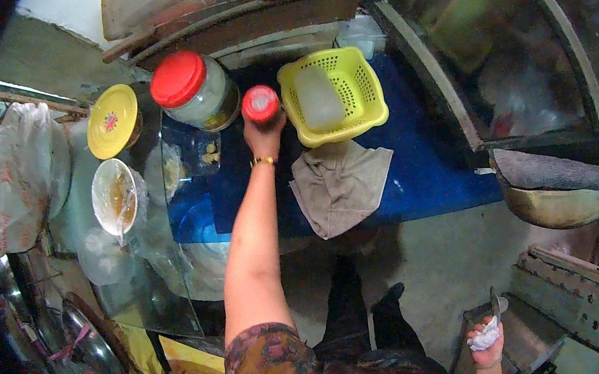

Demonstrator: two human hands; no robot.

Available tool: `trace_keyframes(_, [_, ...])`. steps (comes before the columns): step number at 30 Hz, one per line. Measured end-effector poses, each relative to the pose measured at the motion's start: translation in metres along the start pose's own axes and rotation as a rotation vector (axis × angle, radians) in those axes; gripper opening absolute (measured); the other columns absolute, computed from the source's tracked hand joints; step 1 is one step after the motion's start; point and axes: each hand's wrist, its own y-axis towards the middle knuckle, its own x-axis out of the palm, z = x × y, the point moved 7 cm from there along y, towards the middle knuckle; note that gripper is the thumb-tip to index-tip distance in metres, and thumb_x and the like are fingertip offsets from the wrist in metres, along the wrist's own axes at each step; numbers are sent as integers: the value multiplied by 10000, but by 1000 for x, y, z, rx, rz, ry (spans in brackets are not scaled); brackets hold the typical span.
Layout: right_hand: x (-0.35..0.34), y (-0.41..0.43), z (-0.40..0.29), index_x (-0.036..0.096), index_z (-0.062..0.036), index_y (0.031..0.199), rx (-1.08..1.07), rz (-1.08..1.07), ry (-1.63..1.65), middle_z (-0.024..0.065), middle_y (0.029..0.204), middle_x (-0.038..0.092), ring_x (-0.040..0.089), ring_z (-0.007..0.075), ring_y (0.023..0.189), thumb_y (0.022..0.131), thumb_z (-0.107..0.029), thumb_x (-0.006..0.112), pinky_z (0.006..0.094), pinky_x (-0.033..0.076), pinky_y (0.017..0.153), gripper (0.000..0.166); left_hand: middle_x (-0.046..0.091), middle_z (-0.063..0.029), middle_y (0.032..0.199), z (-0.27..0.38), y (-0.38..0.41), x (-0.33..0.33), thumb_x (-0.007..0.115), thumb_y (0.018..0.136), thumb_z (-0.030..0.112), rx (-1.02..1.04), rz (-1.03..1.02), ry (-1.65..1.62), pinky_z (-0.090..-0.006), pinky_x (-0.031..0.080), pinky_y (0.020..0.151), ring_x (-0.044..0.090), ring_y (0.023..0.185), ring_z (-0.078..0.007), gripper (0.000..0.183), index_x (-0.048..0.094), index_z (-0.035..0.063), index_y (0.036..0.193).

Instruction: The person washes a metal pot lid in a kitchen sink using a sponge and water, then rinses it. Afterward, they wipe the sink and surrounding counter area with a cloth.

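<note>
My left hand reaches out over a blue tabletop and grips a red-capped jar from the near side. A large clear jar with a red lid stands to its left. Close on the right is a yellow-green plastic basket holding a pale, cloudy plastic container. A folded grey-brown cloth lies just below the basket. Down at the lower right, my right hand is closed around a crumpled white cloth. A thin blade-like object projects above that hand; its lower end is hidden.
At left, a glass top carries a white bowl under plastic film and a yellow floral lid. A plastic bag hangs beyond. To the right are a dark framed glass cabinet and a pot with a grey towel.
</note>
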Motion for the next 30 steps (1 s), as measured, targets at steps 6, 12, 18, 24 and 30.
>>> trace_keyframes(6, [8,-2,2,532,-119,826,-42,2,-35,-13,765,547,502,167,659,847,-315,410,338,392,564,232,564,-168,1033,-14,65,24,763,532,255,44,25,70,-395,429,795,534,957,-344,725,406,72,1136])
trace_keyframes(12, [4,5,-6,527,-109,842,-50,1,-55,-6,782,539,499,167,665,859,-324,395,341,390,563,252,470,-182,1167,-16,65,17,767,537,176,96,26,-149,-367,367,898,457,1072,-320,794,354,38,1201])
trace_keyframes(18, [37,6,12,526,-105,833,-20,-76,-35,2,765,539,499,168,652,865,-310,389,344,392,558,249,367,-212,1229,7,-91,24,613,715,218,92,-206,158,-394,272,959,342,1141,-348,647,311,-18,1237])
trace_keyframes(24, [40,11,12,521,-105,843,1,-7,-111,-5,748,544,498,174,635,860,-315,402,357,393,554,242,188,-109,1395,5,-150,38,484,796,419,291,-523,770,-369,134,1038,160,1291,-230,695,228,47,1325])
trace_keyframes(30, [33,10,14,522,-104,841,18,17,-86,-4,744,538,490,169,632,861,-313,401,350,387,556,242,205,-126,1388,-38,-50,-10,479,799,387,261,-261,811,-379,148,1040,180,1285,-244,658,261,37,1312])
